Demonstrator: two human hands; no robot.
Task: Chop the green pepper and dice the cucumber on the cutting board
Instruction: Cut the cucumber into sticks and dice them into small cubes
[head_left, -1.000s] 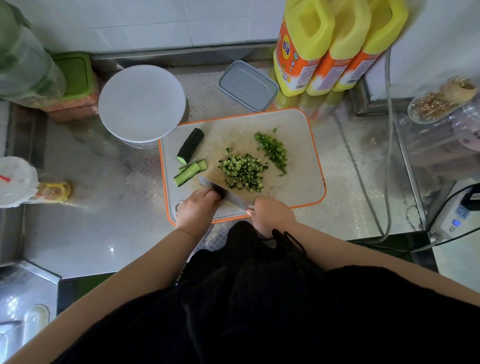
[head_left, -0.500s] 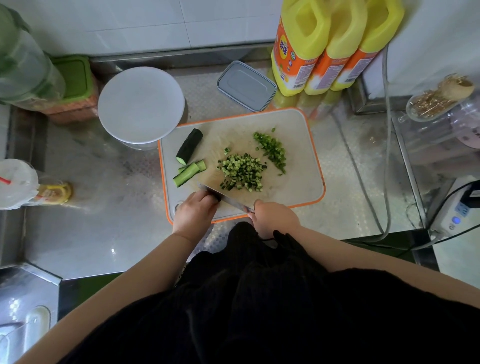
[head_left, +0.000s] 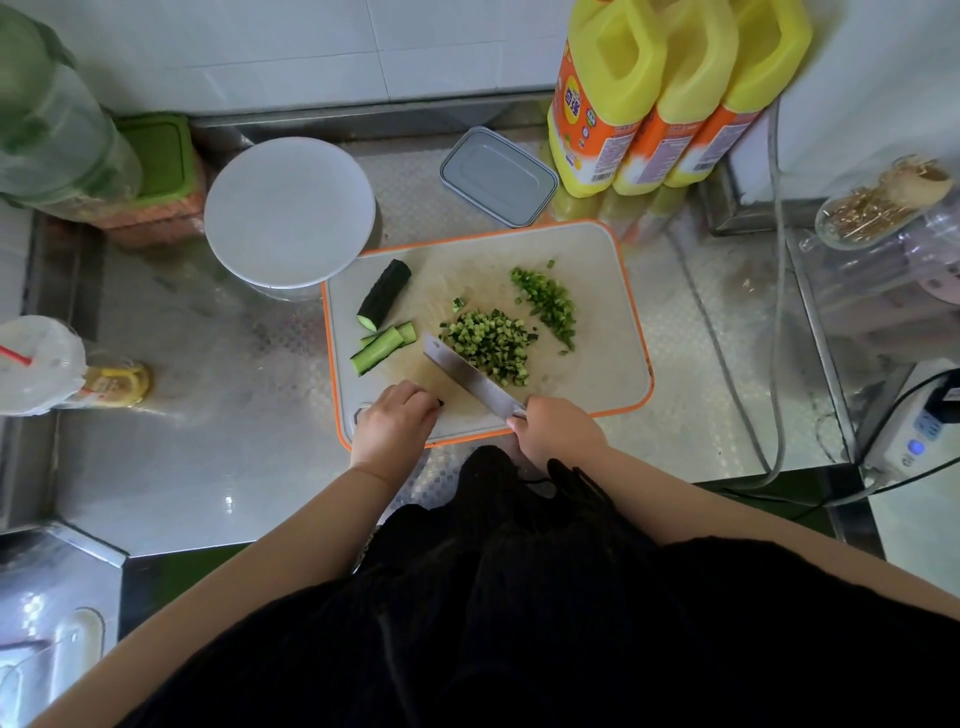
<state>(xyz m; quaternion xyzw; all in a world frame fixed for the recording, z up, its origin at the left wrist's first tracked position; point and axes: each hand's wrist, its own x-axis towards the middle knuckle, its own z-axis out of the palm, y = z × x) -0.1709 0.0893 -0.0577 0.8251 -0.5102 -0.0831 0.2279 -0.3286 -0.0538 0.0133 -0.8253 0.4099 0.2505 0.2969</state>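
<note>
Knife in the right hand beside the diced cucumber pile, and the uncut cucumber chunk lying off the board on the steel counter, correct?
Not quite. The head view shows the uncut cucumber chunk lying on the cutting board, near its far-left corner. The right hand does hold the knife beside the diced cucumber pile.

This is a kitchen, likely a working or home one. A steel counter (head_left: 218, 415) runs below a white tiled wall (head_left: 311, 47). On it lie an orange-rimmed cutting board (head_left: 597, 291) with chopped vegetables (head_left: 488, 345), three big yellow oil jugs (head_left: 670, 93), lidded food tubs (head_left: 497, 176) and a power strip (head_left: 914, 436).
</note>
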